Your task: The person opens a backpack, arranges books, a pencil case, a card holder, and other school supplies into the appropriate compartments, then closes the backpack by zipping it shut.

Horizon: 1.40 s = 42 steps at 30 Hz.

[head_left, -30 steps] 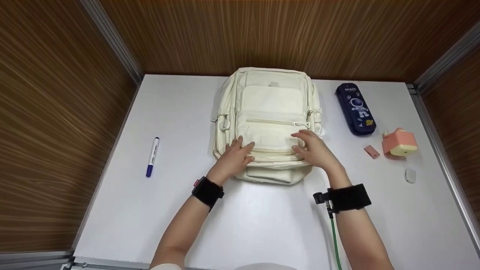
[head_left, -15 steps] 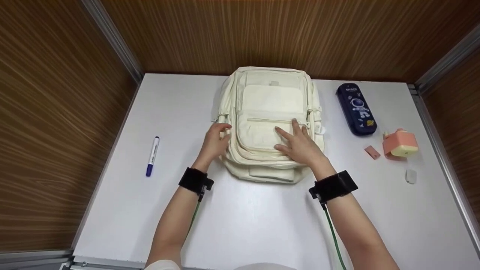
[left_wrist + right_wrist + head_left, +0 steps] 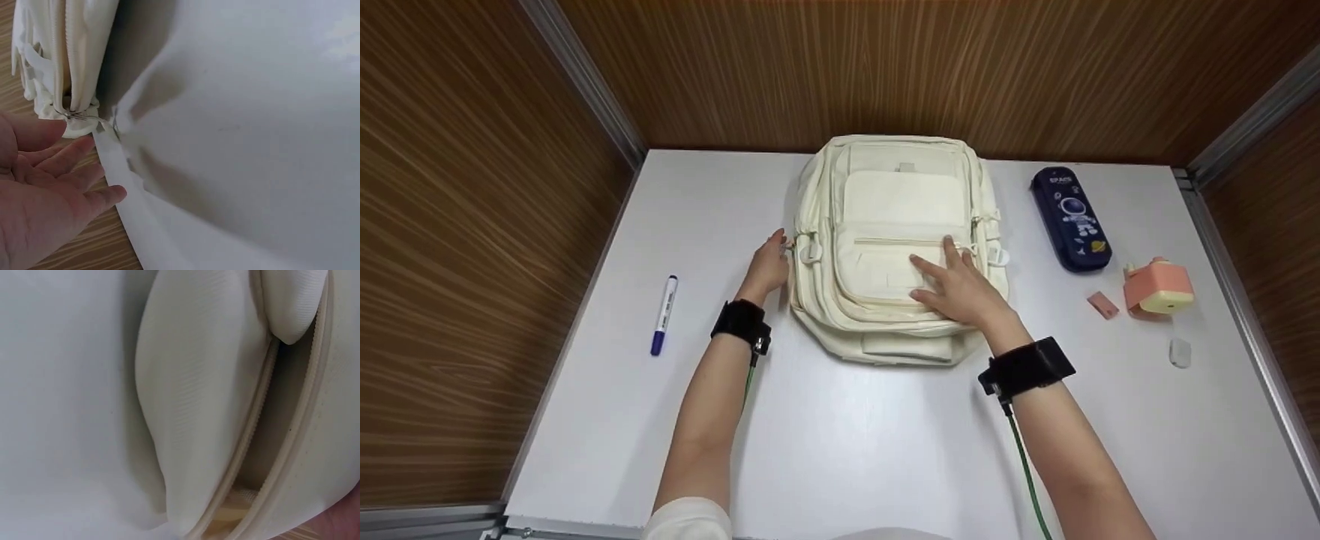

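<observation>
A cream backpack (image 3: 904, 199) lies front up on the white table. My left hand (image 3: 767, 268) is at its left side; in the left wrist view the fingers reach out loosely and the thumb points at a metal zipper pull (image 3: 74, 116), nothing pinched. Above that pull, the zipper's two tooth rows stand apart. My right hand (image 3: 966, 294) rests with spread fingers on the lower front pocket (image 3: 877, 274). The right wrist view shows the bag's main zipper (image 3: 264, 433) gaping, with only an edge of the right hand at the corner.
A blue-capped marker (image 3: 664, 315) lies left of the bag. To the right are a navy astronaut pencil case (image 3: 1072, 219), a pink pencil sharpener (image 3: 1159, 286), a small pink block (image 3: 1103, 305) and a white eraser-like piece (image 3: 1180, 352). Wood-grain panels (image 3: 885, 67) border the table.
My left hand has gone from the bag's lower front to its left side, farther back. My right hand has shifted left onto the front pocket and then stayed there.
</observation>
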Each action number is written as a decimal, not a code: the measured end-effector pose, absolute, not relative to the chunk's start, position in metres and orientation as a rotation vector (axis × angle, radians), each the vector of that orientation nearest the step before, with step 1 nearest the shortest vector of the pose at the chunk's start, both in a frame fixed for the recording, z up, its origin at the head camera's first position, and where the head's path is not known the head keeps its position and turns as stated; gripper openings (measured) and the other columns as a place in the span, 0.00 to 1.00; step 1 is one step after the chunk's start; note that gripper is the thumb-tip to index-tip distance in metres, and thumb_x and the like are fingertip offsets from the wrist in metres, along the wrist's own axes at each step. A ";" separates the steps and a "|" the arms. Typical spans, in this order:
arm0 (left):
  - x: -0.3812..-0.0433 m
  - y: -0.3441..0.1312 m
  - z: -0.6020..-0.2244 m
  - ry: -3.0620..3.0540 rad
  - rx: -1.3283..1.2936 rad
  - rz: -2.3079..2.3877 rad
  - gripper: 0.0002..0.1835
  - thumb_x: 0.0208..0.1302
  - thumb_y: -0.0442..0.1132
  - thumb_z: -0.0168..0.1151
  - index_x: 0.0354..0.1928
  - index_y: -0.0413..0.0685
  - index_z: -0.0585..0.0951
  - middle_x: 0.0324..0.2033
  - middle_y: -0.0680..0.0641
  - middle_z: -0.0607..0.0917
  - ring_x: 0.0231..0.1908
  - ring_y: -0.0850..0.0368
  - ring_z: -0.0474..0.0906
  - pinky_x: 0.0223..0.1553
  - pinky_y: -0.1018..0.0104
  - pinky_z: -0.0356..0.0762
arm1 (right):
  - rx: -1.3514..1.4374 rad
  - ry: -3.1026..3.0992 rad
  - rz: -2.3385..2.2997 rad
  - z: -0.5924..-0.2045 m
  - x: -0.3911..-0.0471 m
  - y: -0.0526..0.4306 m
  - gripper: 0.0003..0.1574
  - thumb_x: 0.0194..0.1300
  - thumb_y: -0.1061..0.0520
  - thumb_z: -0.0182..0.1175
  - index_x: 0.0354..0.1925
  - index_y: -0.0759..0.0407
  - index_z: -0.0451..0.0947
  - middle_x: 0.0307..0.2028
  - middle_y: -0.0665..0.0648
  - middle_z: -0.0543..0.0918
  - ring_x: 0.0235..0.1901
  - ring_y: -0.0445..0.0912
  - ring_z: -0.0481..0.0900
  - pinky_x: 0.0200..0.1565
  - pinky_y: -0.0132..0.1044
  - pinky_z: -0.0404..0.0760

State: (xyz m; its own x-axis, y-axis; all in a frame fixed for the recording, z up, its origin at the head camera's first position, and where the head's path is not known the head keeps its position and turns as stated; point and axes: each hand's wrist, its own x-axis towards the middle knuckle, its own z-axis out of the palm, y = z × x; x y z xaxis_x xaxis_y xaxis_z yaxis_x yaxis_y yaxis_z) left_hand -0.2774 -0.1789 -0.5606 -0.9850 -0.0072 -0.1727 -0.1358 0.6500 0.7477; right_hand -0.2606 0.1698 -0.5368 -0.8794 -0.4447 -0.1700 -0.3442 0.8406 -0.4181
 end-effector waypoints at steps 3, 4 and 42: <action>-0.280 -0.180 -0.566 2.691 -0.111 1.261 0.31 0.71 0.26 0.42 0.74 0.34 0.53 0.69 0.37 0.66 0.73 0.43 0.47 0.71 0.58 0.44 | -0.616 2.754 -0.554 -0.538 -0.261 0.168 0.42 0.67 0.29 0.53 0.74 0.34 0.57 0.75 0.71 0.34 0.68 0.78 0.40 0.61 0.72 0.54; -0.280 -0.180 -0.568 2.685 -0.108 1.271 0.31 0.71 0.27 0.43 0.75 0.35 0.52 0.69 0.37 0.66 0.74 0.43 0.45 0.72 0.58 0.42 | -0.618 2.750 -0.555 -0.538 -0.261 0.167 0.42 0.67 0.29 0.53 0.74 0.34 0.57 0.75 0.71 0.34 0.68 0.78 0.40 0.61 0.72 0.54; -0.273 -0.174 -0.575 3.041 -0.199 0.975 0.10 0.67 0.32 0.56 0.46 0.42 0.84 0.42 0.41 0.86 0.42 0.41 0.82 0.41 0.48 0.77 | -0.622 2.775 -0.505 -0.536 -0.260 0.168 0.41 0.68 0.30 0.53 0.74 0.35 0.57 0.74 0.73 0.34 0.66 0.80 0.44 0.60 0.72 0.56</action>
State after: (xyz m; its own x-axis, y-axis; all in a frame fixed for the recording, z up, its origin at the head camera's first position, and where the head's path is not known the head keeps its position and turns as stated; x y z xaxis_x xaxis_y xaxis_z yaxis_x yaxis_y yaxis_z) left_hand -0.2731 -0.1744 -0.5754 -0.9906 -0.1355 0.0174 -0.1001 0.8068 0.5822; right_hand -0.2605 0.1679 -0.5364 -0.8767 -0.4512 -0.1668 -0.3635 0.8485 -0.3846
